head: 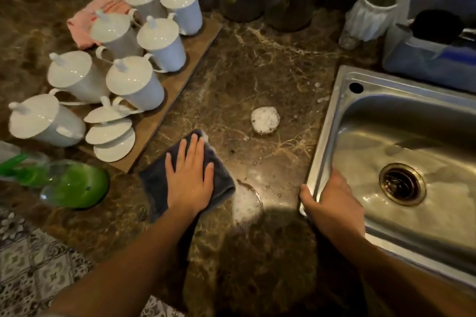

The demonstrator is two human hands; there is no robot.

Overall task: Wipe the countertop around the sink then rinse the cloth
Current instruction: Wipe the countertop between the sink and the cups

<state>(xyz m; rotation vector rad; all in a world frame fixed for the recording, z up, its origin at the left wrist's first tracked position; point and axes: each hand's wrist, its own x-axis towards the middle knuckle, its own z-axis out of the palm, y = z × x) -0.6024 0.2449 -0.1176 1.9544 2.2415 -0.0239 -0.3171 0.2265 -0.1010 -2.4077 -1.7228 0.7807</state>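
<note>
Left hand flat on the cloth, right hand on the sink rim.

The left hand (pixel 190 183), fingers spread, presses the dark cloth (pixel 154 183) onto the marble surface (pixel 257 64); the right hand (pixel 332 203) curls over the sink (pixel 334 100) edge. Foam patches (pixel 265 120) lie on the open stretch between the wooden tray (pixel 190 59) and sink.

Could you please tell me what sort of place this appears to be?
Most likely a home kitchen: a stainless steel sink set in a marble countertop, with lidded white mugs drying on a board.
</note>
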